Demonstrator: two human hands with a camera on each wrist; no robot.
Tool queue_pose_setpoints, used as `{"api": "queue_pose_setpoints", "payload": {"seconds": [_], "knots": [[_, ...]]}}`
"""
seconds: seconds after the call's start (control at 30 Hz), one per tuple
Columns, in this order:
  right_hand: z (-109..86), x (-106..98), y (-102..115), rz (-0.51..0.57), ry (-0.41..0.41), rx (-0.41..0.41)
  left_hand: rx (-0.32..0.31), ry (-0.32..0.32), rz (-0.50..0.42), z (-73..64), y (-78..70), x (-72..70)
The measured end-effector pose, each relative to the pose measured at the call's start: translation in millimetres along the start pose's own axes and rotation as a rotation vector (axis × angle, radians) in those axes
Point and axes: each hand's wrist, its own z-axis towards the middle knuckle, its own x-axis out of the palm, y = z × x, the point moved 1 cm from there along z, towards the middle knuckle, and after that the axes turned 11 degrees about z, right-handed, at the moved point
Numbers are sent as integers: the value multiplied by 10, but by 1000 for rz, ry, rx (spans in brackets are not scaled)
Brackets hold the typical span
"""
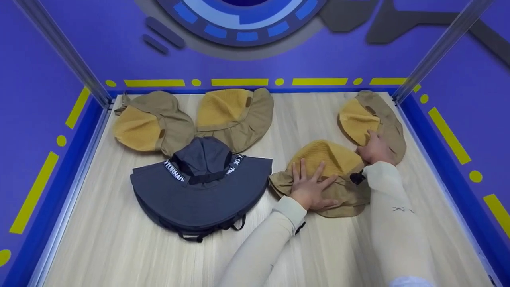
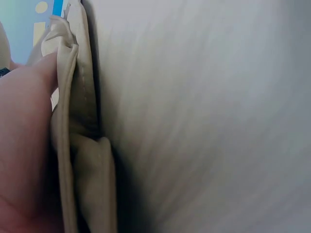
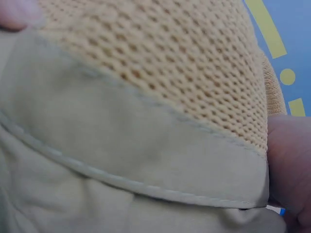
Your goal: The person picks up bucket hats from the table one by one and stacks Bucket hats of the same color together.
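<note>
A hat with a mustard knitted crown and khaki brim (image 1: 318, 155) lies at the front right. My left hand (image 1: 312, 191) rests on its brim and crown with the fingers spread. In the right wrist view, the knit crown (image 3: 175, 63) and khaki band fill most of the frame. A matching hat (image 1: 388, 115) lies behind it, near the right wall. My right hand (image 1: 376, 149) touches that hat where crown meets brim, one finger reaching onto the crown and the thumb beside the front hat. The rest of its fingers are mostly hidden.
To the left lies a dark grey wide-brimmed hat (image 1: 203, 199) with a lettered band and a strap. Two more mustard and khaki hats (image 1: 137, 127) lie along the back left. Blue-purple panels (image 1: 450, 99) with metal posts enclose the wooden tabletop (image 1: 119, 247) at back and sides.
</note>
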Motion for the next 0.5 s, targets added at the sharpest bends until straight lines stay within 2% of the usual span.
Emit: {"api": "queue_pose_setpoints", "payload": {"seconds": [0.4, 0.5], "knots": [[0, -60, -35, -65, 31, -65, 12, -1, -50, 1, 10, 2], [-32, -103, -33, -36, -17, -44, 9, -9, -47, -9, 3, 3]]}}
